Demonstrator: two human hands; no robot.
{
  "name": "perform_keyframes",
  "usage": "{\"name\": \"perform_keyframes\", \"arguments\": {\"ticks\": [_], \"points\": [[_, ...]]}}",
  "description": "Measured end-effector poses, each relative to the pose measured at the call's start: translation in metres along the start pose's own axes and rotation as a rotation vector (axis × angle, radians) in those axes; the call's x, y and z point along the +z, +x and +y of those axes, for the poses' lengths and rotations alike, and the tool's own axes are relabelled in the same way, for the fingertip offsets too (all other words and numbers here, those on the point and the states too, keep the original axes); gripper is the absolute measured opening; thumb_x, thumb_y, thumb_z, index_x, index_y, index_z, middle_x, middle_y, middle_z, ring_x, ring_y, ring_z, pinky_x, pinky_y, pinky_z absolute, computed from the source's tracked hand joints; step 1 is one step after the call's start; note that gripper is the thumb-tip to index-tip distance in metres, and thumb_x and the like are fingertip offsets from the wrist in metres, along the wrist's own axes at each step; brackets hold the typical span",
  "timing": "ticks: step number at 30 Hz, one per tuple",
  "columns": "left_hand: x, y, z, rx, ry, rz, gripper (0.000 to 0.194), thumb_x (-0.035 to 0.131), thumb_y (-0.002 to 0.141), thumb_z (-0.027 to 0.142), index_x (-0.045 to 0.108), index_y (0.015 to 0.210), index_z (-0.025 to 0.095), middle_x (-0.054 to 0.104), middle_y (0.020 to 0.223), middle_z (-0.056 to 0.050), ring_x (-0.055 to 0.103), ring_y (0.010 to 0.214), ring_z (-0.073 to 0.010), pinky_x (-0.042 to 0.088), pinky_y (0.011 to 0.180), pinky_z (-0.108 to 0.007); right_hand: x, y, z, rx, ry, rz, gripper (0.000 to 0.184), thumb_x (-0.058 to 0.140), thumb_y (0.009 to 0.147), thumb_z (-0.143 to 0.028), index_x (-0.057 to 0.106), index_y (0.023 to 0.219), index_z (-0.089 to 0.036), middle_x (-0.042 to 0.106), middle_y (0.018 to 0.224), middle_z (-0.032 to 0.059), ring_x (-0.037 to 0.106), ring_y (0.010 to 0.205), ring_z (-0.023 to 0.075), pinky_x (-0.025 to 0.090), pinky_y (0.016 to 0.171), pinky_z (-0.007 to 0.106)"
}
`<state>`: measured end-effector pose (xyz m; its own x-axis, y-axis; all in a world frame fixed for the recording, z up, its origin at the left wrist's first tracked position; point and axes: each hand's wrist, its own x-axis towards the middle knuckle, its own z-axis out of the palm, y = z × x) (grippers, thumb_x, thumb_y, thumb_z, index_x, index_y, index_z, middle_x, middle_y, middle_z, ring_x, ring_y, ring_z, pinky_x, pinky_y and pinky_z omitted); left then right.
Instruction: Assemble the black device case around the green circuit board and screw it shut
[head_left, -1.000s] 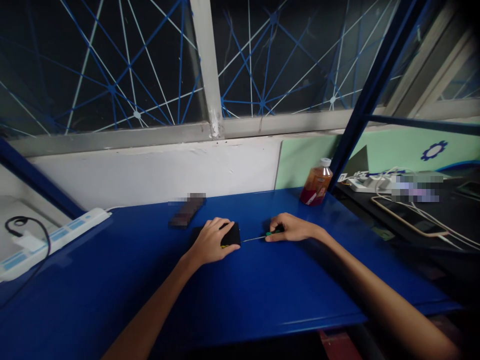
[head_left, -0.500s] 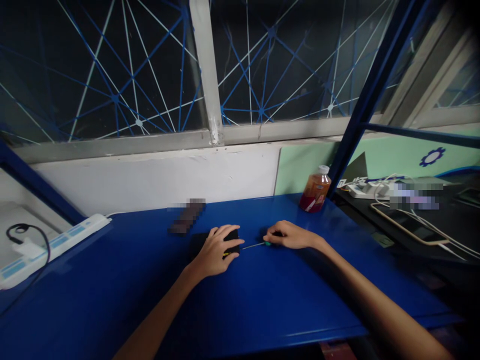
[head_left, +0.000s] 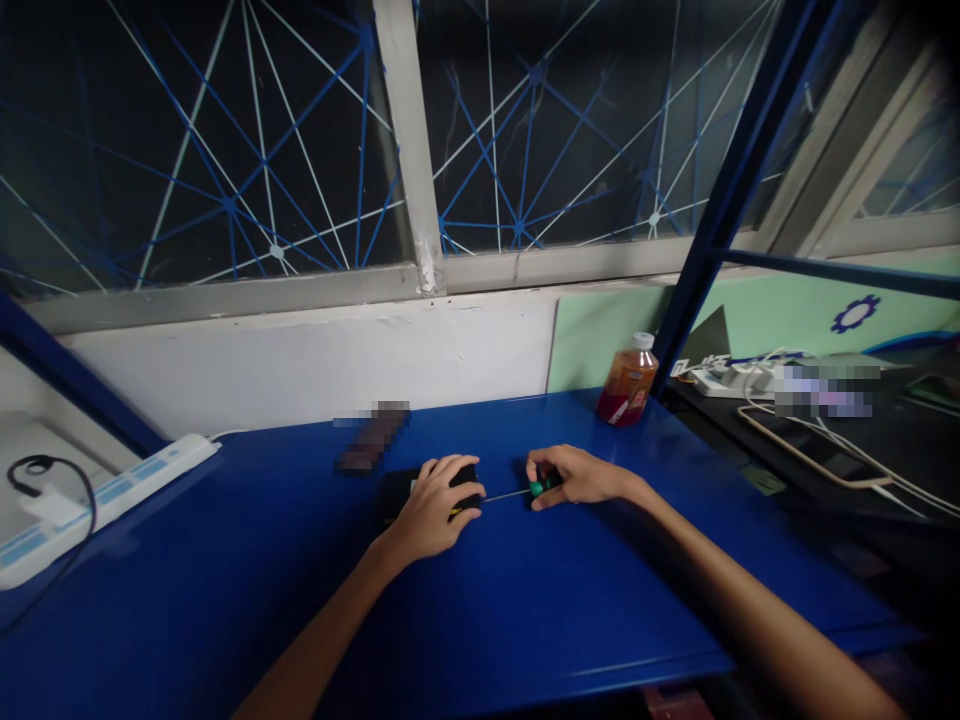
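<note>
My left hand lies over a black box-shaped object on the blue table, with its fingers wrapped across the top and down to the near side. A bit of yellow shows at the box's near edge, and most of the rest is covered by the hand. To the right, my right hand holds a screwdriver by its green handle, thumb below and fingers above, in a loose grip. The thin metal shaft points left to the right end of the box. Whether its tip sits in a screw is too small to tell.
Behind the box lies a dark, pixelated item. A drink bottle stands at the back right corner. A white power strip runs along the left edge. On the black table at right lie a phone and white cables.
My right thumb has moved down and away from the fingers, so more of the green handle shows. My left hand stays on the box.
</note>
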<state>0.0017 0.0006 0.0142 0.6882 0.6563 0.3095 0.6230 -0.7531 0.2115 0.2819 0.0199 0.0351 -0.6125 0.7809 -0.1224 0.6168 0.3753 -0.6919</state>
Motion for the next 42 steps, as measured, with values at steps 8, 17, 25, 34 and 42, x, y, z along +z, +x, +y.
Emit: {"name": "perform_keyframes", "arguments": {"ticks": [8, 17, 25, 34, 42], "points": [[0.0007, 0.0, 0.0007, -0.002, -0.01, 0.001, 0.013, 0.059, 0.088, 0.023, 0.066, 0.098, 0.027, 0.051, 0.133, -0.006, 0.043, 0.125, -0.0291, 0.035, 0.099, -0.052, -0.0002, 0.002, 0.0048, -0.064, -0.149, 0.055, 0.039, 0.064, 0.078, -0.056, 0.07, 0.082, -0.018, 0.064, 0.072, 0.0005, 0.052, 0.06, 0.0122, 0.034, 0.058, 0.024], [0.0023, 0.0002, -0.0012, 0.001, -0.017, 0.007, 0.013, 0.061, 0.086, 0.024, 0.066, 0.098, 0.026, 0.051, 0.133, -0.006, 0.044, 0.124, -0.0299, 0.036, 0.098, -0.052, 0.0047, 0.0035, -0.0032, -0.032, -0.103, 0.048, 0.038, 0.075, 0.068, -0.051, 0.061, 0.08, -0.018, 0.057, 0.064, -0.0033, 0.048, 0.054, 0.0104, 0.031, 0.051, 0.023], [0.0012, -0.0001, -0.0003, 0.009, -0.002, -0.004, 0.013, 0.06, 0.088, 0.024, 0.065, 0.099, 0.026, 0.05, 0.134, -0.007, 0.043, 0.126, -0.0295, 0.034, 0.1, -0.053, -0.0018, -0.0011, -0.0024, -0.088, -0.162, 0.041, 0.036, 0.054, 0.088, -0.05, 0.068, 0.082, -0.017, 0.06, 0.065, -0.0009, 0.046, 0.055, 0.0103, 0.031, 0.054, 0.024], [0.0015, 0.0004, -0.0001, -0.006, 0.012, 0.003, 0.018, 0.067, 0.084, 0.035, 0.067, 0.099, 0.026, 0.051, 0.134, -0.008, 0.044, 0.125, -0.0302, 0.035, 0.1, -0.051, 0.0045, 0.004, 0.0017, -0.003, -0.048, 0.001, 0.042, 0.075, 0.067, -0.052, 0.059, 0.084, -0.017, 0.058, 0.064, -0.0035, 0.048, 0.05, 0.0097, 0.033, 0.05, 0.023], [0.0024, 0.0003, 0.0013, 0.003, 0.025, 0.02, 0.013, 0.061, 0.088, 0.03, 0.067, 0.098, 0.025, 0.053, 0.132, -0.008, 0.045, 0.124, -0.0292, 0.036, 0.1, -0.05, 0.0046, 0.0045, -0.0025, -0.072, -0.114, 0.049, 0.037, 0.059, 0.083, -0.053, 0.062, 0.082, -0.017, 0.059, 0.067, -0.001, 0.047, 0.056, 0.0101, 0.032, 0.055, 0.023]]}}
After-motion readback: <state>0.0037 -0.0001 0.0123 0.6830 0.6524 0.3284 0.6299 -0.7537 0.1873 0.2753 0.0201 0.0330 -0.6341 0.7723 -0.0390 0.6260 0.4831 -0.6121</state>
